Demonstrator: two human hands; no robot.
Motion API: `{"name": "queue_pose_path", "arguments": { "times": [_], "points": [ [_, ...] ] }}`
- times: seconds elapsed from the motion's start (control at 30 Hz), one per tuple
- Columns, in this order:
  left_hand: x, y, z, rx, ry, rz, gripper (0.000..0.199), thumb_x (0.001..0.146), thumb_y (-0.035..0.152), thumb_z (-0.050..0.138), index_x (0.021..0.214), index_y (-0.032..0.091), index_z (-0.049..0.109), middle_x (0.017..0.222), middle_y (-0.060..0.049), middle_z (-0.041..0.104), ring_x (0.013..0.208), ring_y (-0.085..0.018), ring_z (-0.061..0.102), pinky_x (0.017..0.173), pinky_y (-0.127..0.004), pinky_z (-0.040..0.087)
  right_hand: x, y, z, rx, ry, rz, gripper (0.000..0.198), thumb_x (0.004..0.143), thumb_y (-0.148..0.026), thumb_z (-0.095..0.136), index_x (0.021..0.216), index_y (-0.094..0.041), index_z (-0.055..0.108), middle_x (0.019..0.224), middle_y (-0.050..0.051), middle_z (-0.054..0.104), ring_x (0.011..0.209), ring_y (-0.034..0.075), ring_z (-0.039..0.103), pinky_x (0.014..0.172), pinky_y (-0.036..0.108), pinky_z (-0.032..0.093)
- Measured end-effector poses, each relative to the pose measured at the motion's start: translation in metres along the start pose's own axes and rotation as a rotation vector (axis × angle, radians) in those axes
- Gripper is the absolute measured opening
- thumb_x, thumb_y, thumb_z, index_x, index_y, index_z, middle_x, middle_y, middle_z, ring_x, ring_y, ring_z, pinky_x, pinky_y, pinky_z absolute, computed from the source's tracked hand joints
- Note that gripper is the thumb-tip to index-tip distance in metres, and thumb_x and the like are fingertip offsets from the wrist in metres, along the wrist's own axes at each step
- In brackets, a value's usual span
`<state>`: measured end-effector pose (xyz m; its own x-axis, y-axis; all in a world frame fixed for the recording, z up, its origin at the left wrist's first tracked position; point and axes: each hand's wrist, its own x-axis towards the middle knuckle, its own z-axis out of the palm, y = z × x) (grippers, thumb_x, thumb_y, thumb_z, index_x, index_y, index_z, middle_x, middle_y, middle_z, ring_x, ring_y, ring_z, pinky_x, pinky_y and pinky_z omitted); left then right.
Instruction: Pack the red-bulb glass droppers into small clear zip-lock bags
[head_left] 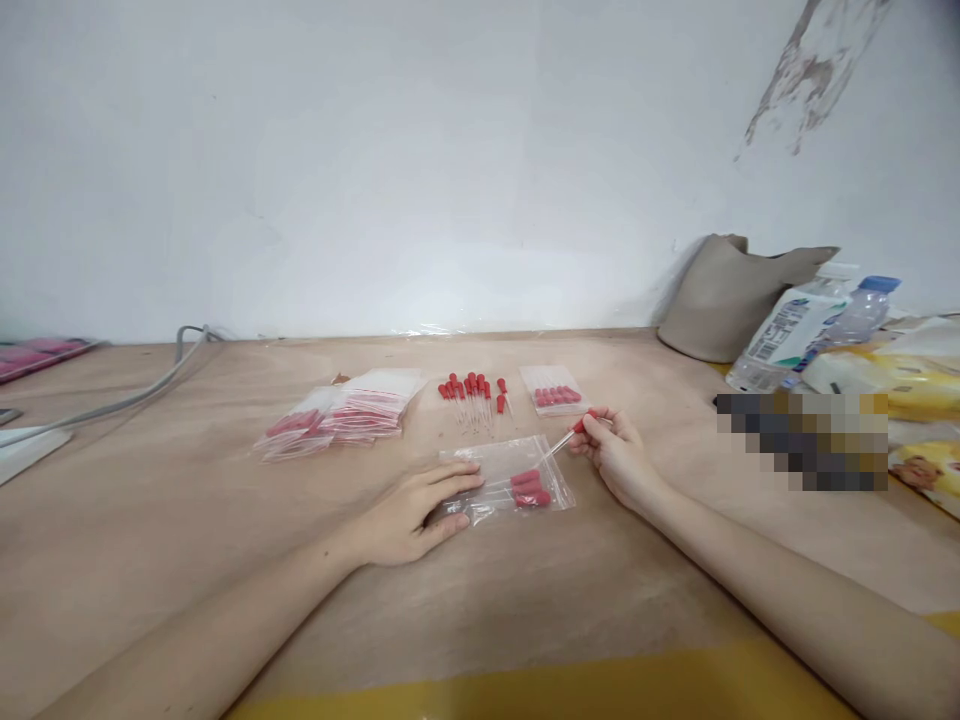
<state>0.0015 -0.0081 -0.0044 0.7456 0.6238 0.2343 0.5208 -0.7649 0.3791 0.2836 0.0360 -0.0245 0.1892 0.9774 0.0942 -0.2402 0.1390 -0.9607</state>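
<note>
Red-bulbed dropper [578,426]: pinched between the thumb and fingers of the right hand [616,452], its stem slanting down to the upper right edge of a clear plastic bag [495,465]; I cannot tell whether the tip is inside.
Wall: white, filling the back of the view, marked by a brownish peeled patch [814,75] at upper right.
Table: a brown, faintly creased surface [112,530] reaching the wall, with a yellow strip [487,690] along the near edge.
Taupe container: uneven-rimmed [727,300], beside the wall at right.
Yellow-and-white packages: heaped at the right edge [885,375], next to a pixelated patch that hides what lies there.
Bottles: two, clear and tilted, near the container; one labelled with a white cap [787,330], the other blue-capped [874,300].
Gray cable: curving across the table's left side [154,393], near a pink packet [41,355].
Left hand: laid on the bag's left end [412,510], fingers spread, grasping nothing.
Bag stack: overlapping bags with red lines [375,400], a packet of red bulbs [296,425] at its left.
Filled bag: beyond the right hand [553,376], red bulbs in a row.
Loose droppers: red-bulbed, clustered [461,387] between stack and filled bag.
Bagged bulbs: several, red [529,490], at the clear bag's right end.
</note>
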Motion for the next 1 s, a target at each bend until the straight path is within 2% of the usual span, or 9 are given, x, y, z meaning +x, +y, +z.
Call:
{"name": "queue_pose_path", "arguments": {
  "times": [0.1, 0.2, 0.27, 0.37, 0.47, 0.63, 0.7, 0.83, 1.0],
  "points": [
    [0.0, 0.001, 0.0, 0.012, -0.007, -0.003, 0.044, 0.089, 0.03, 0.047, 0.132, 0.026, 0.04, 0.137, -0.005, 0.041, 0.124, -0.022, 0.039, 0.104, -0.041, 0.033, -0.002, -0.001, -0.001, 0.035, 0.005, 0.012, 0.032, 0.066, -0.036, 0.066, 0.083, -0.025, 0.04, 0.066, -0.004, 0.058, 0.053, 0.012, 0.057, 0.055, 0.029, 0.05],
    [-0.002, 0.001, -0.001, 0.016, -0.019, 0.014, 0.045, 0.089, 0.029, 0.047, 0.133, 0.026, 0.038, 0.137, -0.006, 0.04, 0.125, -0.023, 0.038, 0.104, -0.042, 0.032, -0.002, -0.006, -0.005, 0.078, -0.03, 0.118, 0.03, 0.066, -0.03, 0.068, 0.081, -0.023, 0.043, 0.071, -0.002, 0.061, 0.059, 0.012, 0.061, 0.062, 0.028, 0.052],
    [-0.002, 0.002, -0.001, 0.015, -0.029, 0.021, 0.046, 0.089, 0.029, 0.047, 0.134, 0.025, 0.037, 0.138, -0.006, 0.039, 0.126, -0.023, 0.037, 0.104, -0.042, 0.032, -0.002, -0.011, -0.01, 0.039, -0.122, 0.213, 0.028, 0.064, -0.027, 0.069, 0.079, -0.021, 0.046, 0.073, -0.001, 0.063, 0.063, 0.012, 0.062, 0.066, 0.027, 0.051],
    [-0.002, 0.003, -0.001, 0.014, -0.044, 0.013, 0.047, 0.089, 0.029, 0.047, 0.134, 0.025, 0.036, 0.138, -0.005, 0.039, 0.126, -0.022, 0.037, 0.105, -0.041, 0.031, 0.0, -0.017, -0.02, -0.168, -0.368, 0.276, 0.027, 0.063, -0.027, 0.072, 0.078, -0.019, 0.051, 0.069, -0.001, 0.063, 0.06, 0.01, 0.059, 0.061, 0.024, 0.049],
    [-0.002, 0.005, -0.002, 0.021, -0.042, 0.01, 0.048, 0.088, 0.029, 0.047, 0.135, 0.025, 0.035, 0.137, -0.005, 0.041, 0.126, -0.022, 0.037, 0.105, -0.04, 0.031, 0.001, -0.019, -0.025, -0.405, -0.521, 0.182, 0.027, 0.063, -0.031, 0.072, 0.078, -0.017, 0.055, 0.056, -0.004, 0.056, 0.049, 0.007, 0.049, 0.047, 0.02, 0.038],
    [0.0, 0.005, -0.003, 0.02, -0.035, 0.026, 0.048, 0.089, 0.029, 0.046, 0.135, 0.024, 0.035, 0.136, -0.006, 0.042, 0.124, -0.022, 0.039, 0.104, -0.04, 0.032, -0.001, -0.01, -0.017, -0.578, -0.565, 0.022, 0.027, 0.064, -0.037, 0.069, 0.079, -0.016, 0.059, 0.049, -0.008, 0.042, 0.044, 0.006, 0.033, 0.044, 0.02, 0.024],
    [0.001, 0.005, -0.003, 0.024, -0.032, 0.03, 0.048, 0.089, 0.029, 0.046, 0.135, 0.023, 0.034, 0.136, -0.006, 0.041, 0.124, -0.023, 0.039, 0.104, -0.041, 0.032, -0.003, -0.005, -0.011, -0.634, -0.55, -0.048, 0.026, 0.065, -0.038, 0.067, 0.077, -0.015, 0.063, 0.051, -0.007, 0.042, 0.046, 0.006, 0.032, 0.045, 0.021, 0.025],
    [0.002, 0.006, -0.004, 0.026, -0.022, 0.048, 0.048, 0.089, 0.029, 0.046, 0.135, 0.023, 0.034, 0.135, -0.006, 0.043, 0.124, -0.022, 0.038, 0.104, -0.04, 0.032, -0.004, 0.003, 0.0, -0.686, -0.458, -0.223, 0.024, 0.064, -0.038, 0.067, 0.071, -0.015, 0.067, 0.069, 0.0, 0.054, 0.06, 0.01, 0.044, 0.056, 0.024, 0.036],
    [0.003, 0.006, -0.003, 0.029, -0.013, 0.054, 0.048, 0.089, 0.029, 0.046, 0.135, 0.023, 0.034, 0.135, -0.006, 0.042, 0.124, -0.022, 0.039, 0.103, -0.041, 0.033, -0.005, 0.006, 0.006, -0.669, -0.42, -0.223, 0.026, 0.067, -0.041, 0.063, 0.064, -0.016, 0.065, 0.072, 0.003, 0.056, 0.068, 0.014, 0.051, 0.064, 0.028, 0.042]
  ]
}}
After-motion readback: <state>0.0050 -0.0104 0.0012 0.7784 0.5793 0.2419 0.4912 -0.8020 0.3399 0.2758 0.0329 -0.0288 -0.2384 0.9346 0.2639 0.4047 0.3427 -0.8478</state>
